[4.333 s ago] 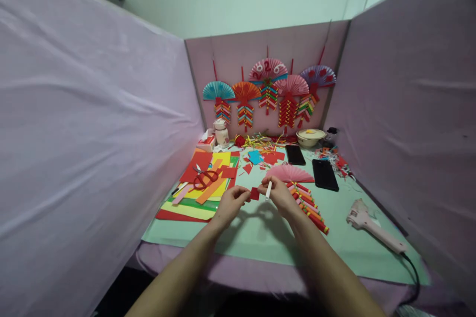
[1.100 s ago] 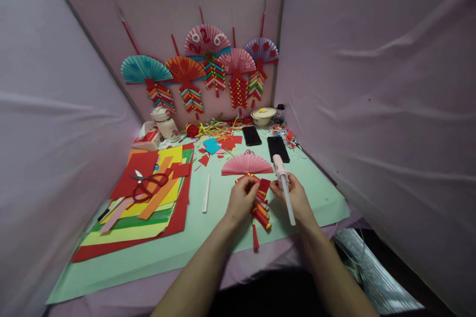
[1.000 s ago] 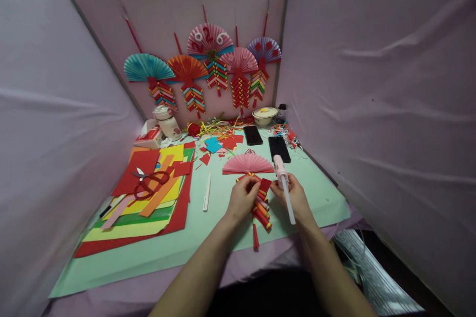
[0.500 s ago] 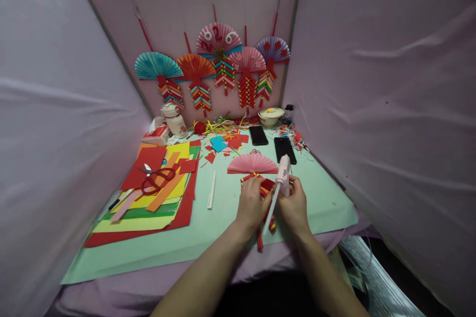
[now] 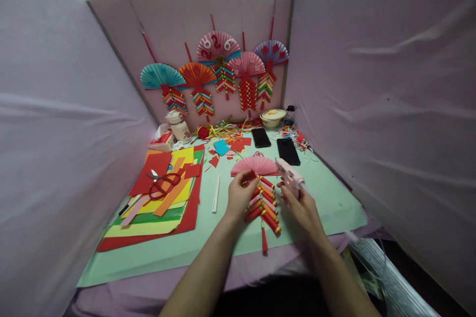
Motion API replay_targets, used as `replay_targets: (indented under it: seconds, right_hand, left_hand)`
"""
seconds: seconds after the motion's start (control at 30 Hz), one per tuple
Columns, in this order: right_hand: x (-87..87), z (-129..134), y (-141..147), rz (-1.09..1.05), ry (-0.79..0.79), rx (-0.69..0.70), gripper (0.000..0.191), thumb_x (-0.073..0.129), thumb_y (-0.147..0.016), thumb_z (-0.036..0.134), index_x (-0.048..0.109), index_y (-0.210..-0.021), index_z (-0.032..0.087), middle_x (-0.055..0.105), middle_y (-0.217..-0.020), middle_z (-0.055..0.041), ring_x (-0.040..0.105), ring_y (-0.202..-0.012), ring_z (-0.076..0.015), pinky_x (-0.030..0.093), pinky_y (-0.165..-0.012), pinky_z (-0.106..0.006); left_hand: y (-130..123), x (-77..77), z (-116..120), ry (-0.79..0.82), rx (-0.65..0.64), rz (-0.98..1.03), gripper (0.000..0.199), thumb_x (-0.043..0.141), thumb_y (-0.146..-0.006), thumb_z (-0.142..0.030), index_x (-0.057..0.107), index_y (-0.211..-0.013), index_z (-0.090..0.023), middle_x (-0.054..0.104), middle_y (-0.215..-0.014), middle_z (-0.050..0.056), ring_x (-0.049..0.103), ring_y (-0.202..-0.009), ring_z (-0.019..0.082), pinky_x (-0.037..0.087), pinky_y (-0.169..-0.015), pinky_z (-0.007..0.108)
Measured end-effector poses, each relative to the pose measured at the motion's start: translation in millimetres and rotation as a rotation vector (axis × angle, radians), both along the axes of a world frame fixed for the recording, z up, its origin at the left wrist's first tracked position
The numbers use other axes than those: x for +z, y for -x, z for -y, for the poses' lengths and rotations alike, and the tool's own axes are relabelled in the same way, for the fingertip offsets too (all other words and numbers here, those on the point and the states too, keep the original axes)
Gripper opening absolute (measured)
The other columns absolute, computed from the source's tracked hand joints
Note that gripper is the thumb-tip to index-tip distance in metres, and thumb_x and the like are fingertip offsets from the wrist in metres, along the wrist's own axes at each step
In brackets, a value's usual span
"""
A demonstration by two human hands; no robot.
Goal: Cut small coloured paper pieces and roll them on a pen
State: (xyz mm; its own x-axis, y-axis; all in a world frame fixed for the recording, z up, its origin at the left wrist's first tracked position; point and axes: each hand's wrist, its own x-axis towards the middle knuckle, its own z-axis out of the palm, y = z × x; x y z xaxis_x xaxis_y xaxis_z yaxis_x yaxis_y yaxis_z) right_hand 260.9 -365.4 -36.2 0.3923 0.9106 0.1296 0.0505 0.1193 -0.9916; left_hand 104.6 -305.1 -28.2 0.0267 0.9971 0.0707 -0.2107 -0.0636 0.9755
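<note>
My right hand (image 5: 303,205) is closed round a pale pink glue gun (image 5: 291,177), its nozzle toward the fan and a small orange light glowing on its side. A string of rolled-paper firecrackers (image 5: 265,203) in red, orange and pink lies on the table between my hands, a red tassel (image 5: 264,241) at its near end. My left hand (image 5: 240,195) has its fingers curled at the string's upper left end, pinching a red paper part there; the fingertips partly hide it. Just beyond lies a pleated pink paper fan (image 5: 256,164) with a red lower edge.
Coloured paper sheets (image 5: 148,230) lie stacked at left with red-handled scissors (image 5: 163,184) on top. A white pen (image 5: 216,194) lies nearby. Two black phones (image 5: 288,151), paper scraps (image 5: 222,147), a lidded bowl (image 5: 273,118) and a jug (image 5: 179,128) stand farther back. Finished fans (image 5: 162,75) hang behind.
My right hand has moved right with the glue gun, which has swung from upright to tilted toward the fan. My left hand has shifted left, uncovering the firecracker string. The view has shifted slightly.
</note>
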Motion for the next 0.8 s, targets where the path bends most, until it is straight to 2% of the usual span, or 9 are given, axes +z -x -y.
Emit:
replay_targets:
  seconds: [0.17,0.3,0.47,0.63,0.8]
  right_hand:
    - [4.4,5.3,-6.7,-0.048,0.083,0.130,0.040,0.065,-0.076,0.056,0.066,-0.071,0.017,0.056,-0.056,-0.0006,0.049,-0.053,-0.0149,0.040,-0.051,-0.029]
    - [14.2,14.4,1.4,-0.026,0.079,0.258,0.048,0.062,-0.077,0.060,0.056,-0.054,0.019,0.054,-0.055,-0.0017,0.047,-0.054,-0.0143,0.039,-0.053,-0.029]
    - [18.0,24.9,9.5,-0.038,0.084,0.393,0.051,0.058,-0.080,0.064,0.054,-0.057,0.018,0.052,-0.054,-0.0008,0.043,-0.051,-0.0126,0.036,-0.049,-0.026]
    - [13.8,30.0,12.3,-0.002,0.052,0.427,0.049,0.053,-0.085,0.063,0.052,-0.062,0.019,0.047,-0.053,0.0022,0.040,-0.048,-0.0111,0.033,-0.047,-0.024]
    - [17.6,31.3,13.1,0.101,0.013,0.440,0.050,0.046,-0.091,0.062,0.048,-0.063,0.020,0.046,-0.054,0.0017,0.041,-0.051,-0.0117,0.035,-0.050,-0.025]
  left_hand:
    - [23.2,5.6,-18.9,0.164,-0.152,0.177,0.035,0.081,-0.061,-0.039,0.069,-0.086,-0.017,0.068,-0.082,0.006,0.063,-0.074,0.016,0.052,-0.070,0.030]
    - [31.9,3.0,-20.3,0.234,-0.241,0.294,0.037,0.082,-0.062,-0.042,0.070,-0.088,-0.018,0.069,-0.085,0.006,0.065,-0.077,0.016,0.053,-0.071,0.028]
    - [33.6,-0.2,-17.0,0.260,-0.317,0.375,0.036,0.083,-0.063,-0.040,0.072,-0.090,-0.019,0.071,-0.095,0.008,0.065,-0.082,0.019,0.054,-0.074,0.031]
    - [34.9,-0.6,-14.2,0.292,-0.411,0.400,0.032,0.083,-0.065,-0.034,0.072,-0.090,-0.018,0.070,-0.086,0.006,0.065,-0.077,0.018,0.053,-0.073,0.031]
    - [36.7,-3.9,-14.4,0.305,-0.496,0.442,0.031,0.083,-0.064,-0.027,0.071,-0.090,-0.014,0.070,-0.083,0.005,0.066,-0.077,0.016,0.053,-0.076,0.029]
